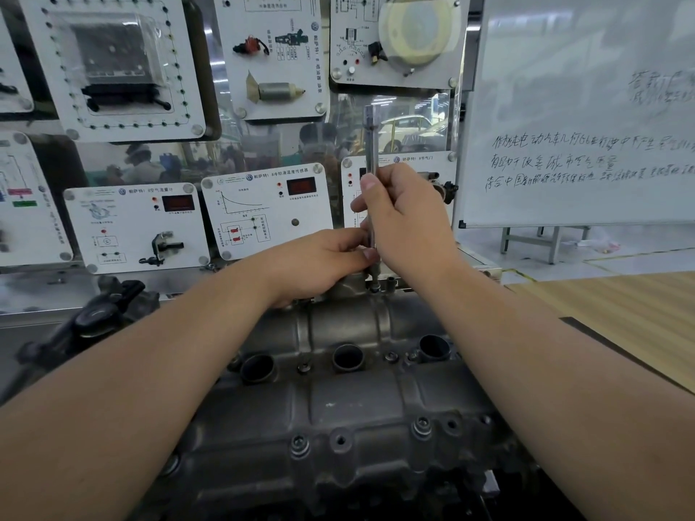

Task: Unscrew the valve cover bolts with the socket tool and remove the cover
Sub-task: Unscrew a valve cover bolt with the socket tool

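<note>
The grey cast valve cover (338,400) lies below me, with three round plug holes across its middle and several bolts (299,442) along its near edge. A slim metal socket tool (371,144) stands upright on a bolt at the cover's far edge. My right hand (406,220) is wrapped around the tool's shaft. My left hand (319,261) rests on the far part of the cover and pinches the tool's lower end just above the socket. The bolt under the socket is hidden.
Behind the engine stands a wall of white training panels (263,216) with sensors and displays. A whiteboard (583,107) with handwriting is at the right. A wooden tabletop (620,314) lies to the right of the cover. Black engine parts (94,317) sit at the left.
</note>
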The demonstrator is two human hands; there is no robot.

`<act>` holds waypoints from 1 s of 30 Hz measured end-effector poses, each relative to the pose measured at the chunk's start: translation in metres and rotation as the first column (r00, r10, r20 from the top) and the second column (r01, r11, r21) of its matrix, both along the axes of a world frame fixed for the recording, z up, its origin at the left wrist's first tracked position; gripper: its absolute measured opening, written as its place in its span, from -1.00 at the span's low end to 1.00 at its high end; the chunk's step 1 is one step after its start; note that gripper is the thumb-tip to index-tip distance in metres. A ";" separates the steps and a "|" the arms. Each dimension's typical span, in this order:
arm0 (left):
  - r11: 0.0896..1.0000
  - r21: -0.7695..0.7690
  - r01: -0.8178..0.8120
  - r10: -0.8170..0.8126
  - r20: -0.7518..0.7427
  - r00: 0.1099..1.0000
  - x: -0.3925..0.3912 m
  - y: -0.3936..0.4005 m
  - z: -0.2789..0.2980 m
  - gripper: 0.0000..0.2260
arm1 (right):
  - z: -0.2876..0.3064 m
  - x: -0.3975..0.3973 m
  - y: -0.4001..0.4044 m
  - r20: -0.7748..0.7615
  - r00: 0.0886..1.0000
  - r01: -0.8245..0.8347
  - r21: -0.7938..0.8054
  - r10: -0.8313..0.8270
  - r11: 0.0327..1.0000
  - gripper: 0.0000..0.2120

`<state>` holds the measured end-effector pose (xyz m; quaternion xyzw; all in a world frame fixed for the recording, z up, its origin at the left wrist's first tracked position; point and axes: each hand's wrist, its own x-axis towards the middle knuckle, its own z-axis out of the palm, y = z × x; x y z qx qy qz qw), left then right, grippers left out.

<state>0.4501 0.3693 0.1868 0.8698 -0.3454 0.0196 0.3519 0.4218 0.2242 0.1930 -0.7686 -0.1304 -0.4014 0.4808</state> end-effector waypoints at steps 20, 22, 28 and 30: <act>0.999 0.038 -0.006 0.006 0.009 1.000 -0.002 0.000 0.001 -0.76 | 0.001 -0.002 0.001 -0.005 1.000 -0.020 0.001 0.020 1.000 -0.75; 0.999 0.050 -0.012 0.012 0.013 1.000 -0.002 -0.001 0.002 -0.75 | 0.001 -0.003 0.001 -0.010 1.000 -0.023 -0.010 0.023 1.000 -0.76; 0.999 0.036 -0.012 0.011 0.018 1.000 -0.003 -0.001 0.002 -0.77 | 0.001 0.000 -0.001 -0.003 1.000 -0.012 -0.014 0.012 1.000 -0.83; 0.999 0.035 -0.016 0.015 0.014 1.000 -0.003 -0.001 0.001 -0.77 | 0.001 0.000 0.000 -0.002 1.000 -0.009 -0.013 0.009 1.000 -0.77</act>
